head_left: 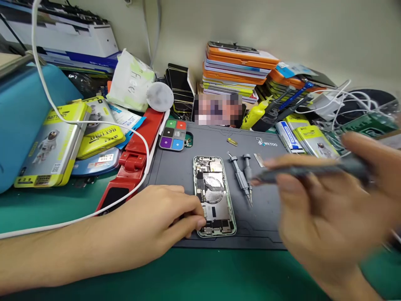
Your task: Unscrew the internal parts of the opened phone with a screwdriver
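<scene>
An opened phone lies face down on a grey work mat, its inner parts showing. My left hand rests on the mat beside the phone, fingers curled, with the fingertips touching its lower left edge. My right hand is raised to the right of the phone and blurred by motion. It grips a dark screwdriver whose tip points left. Two more screwdrivers lie on the mat just right of the phone.
A red phone clamp and a white cable lie left of the mat. Yellow battery boxes sit at the far left. Stacked orange and coloured boxes, a colour-tile screw tray and tangled white cables crowd the back.
</scene>
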Tool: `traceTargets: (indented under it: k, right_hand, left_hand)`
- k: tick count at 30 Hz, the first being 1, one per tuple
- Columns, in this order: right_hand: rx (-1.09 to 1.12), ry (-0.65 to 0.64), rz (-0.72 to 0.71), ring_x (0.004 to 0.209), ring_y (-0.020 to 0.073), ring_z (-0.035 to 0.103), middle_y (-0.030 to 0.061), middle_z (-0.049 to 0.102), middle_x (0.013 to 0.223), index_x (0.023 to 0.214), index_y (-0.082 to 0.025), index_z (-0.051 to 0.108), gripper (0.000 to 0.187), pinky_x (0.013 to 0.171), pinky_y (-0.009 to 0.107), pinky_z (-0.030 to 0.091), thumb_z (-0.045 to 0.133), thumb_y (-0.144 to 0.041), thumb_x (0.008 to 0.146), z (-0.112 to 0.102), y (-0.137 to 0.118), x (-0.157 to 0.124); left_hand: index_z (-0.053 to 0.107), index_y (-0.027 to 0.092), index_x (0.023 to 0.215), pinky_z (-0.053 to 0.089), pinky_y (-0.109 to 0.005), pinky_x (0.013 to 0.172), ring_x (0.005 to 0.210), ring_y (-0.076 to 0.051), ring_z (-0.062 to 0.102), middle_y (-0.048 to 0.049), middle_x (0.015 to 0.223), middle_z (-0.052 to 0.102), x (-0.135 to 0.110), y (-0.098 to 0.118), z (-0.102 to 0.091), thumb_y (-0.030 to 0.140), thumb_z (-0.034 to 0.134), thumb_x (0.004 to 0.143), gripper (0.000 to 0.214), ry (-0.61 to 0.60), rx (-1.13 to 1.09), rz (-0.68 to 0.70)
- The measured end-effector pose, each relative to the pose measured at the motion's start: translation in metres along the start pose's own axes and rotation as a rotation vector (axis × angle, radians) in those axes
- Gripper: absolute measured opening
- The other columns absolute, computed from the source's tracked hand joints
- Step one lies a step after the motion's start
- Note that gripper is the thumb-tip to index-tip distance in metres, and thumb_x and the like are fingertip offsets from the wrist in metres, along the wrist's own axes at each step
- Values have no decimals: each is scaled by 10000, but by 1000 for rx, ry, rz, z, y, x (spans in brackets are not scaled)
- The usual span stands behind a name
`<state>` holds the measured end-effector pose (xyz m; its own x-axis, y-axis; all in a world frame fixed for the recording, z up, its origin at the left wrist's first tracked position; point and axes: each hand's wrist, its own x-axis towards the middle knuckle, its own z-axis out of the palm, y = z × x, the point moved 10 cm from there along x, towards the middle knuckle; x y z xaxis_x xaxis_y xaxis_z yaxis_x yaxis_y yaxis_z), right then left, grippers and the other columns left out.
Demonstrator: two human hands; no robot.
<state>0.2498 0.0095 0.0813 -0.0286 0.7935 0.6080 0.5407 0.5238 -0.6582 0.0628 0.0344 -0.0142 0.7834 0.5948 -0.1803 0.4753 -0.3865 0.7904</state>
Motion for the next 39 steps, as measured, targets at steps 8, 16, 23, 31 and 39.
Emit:
traceTargets:
  k: [8,16,23,31,39]
  right_hand:
    - [137,-118,27,995,195,731,46,691,1138,1568,-378,453,549,778,337,749,594,-143,1092,57,50,26]
    - [148,-133,47,946,189,739,43,699,1120,1573,-381,450,586,763,358,732,577,-89,1082,55,54,17]
    - [107,-162,4,998,177,747,47,692,1163,1594,-339,415,615,781,334,691,582,-66,1069,56,52,14]
    - [41,-194,-61,992,149,752,52,683,1366,1600,-356,428,679,858,321,675,671,-64,1038,59,49,14]
    - [17,-279,-163,1291,259,683,71,585,1602,1686,-357,340,791,895,434,683,486,-3,995,64,25,11]
  left_hand:
    - [642,237,798,414,-212,715,743,-106,638,68,791,711,0,-8,1,373,468,1155,420,-23,-187,-122]
    - [739,258,845,419,-208,650,716,-120,649,69,747,741,-2,-25,11,459,631,1064,316,-59,-376,-295]
    - [832,303,850,402,-196,654,741,-108,623,74,824,729,-1,-27,6,427,805,952,163,-27,-331,-343]
    - [862,341,923,470,-169,811,895,-112,743,95,948,817,1,-23,7,399,734,1026,173,-53,-296,-277]
    - [843,293,943,505,-189,857,958,-143,770,69,1001,847,2,-14,1,421,587,1110,331,-29,-288,-230]
